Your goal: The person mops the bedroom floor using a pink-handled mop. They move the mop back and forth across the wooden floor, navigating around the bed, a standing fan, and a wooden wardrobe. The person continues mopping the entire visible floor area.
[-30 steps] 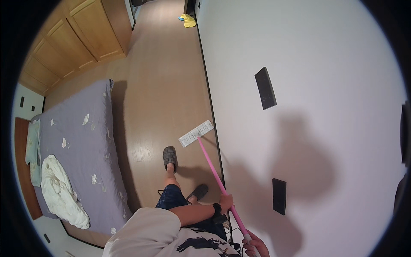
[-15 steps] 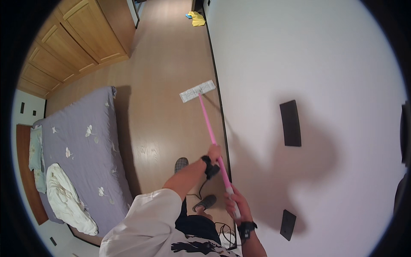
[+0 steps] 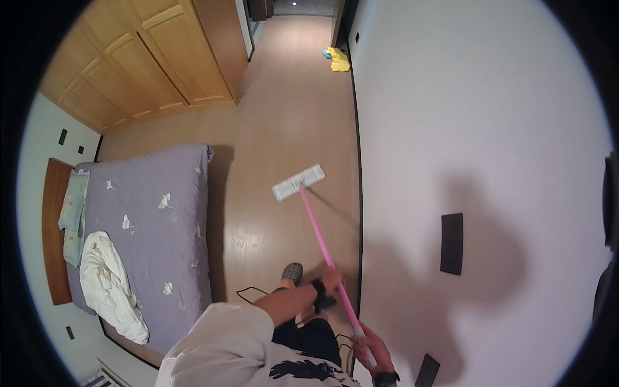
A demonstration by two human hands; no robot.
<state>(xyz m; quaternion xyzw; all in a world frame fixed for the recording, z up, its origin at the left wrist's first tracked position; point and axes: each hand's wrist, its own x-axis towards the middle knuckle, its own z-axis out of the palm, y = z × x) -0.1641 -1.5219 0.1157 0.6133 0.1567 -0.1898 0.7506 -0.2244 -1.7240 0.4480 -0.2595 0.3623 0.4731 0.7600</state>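
Has the purple bed (image 3: 164, 238) at far left, a crumpled white cover (image 3: 106, 284) on it. Rests the flat white head (image 3: 288, 189) of the mop (image 3: 315, 226) on the wood floor (image 3: 284, 122), likely for full contact. Clasps the pink pole (image 3: 348, 306) partway down with the left grip (image 3: 332, 280), probably to steer. Wraps the right grip (image 3: 374, 349) around it higher up, alongside the white wall (image 3: 412, 129), presumably for leverage.

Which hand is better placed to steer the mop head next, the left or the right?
Probably the left hand: it grips the pink pole farther down, nearer the white mop head. The right hand holds the pole higher, farther from the head.
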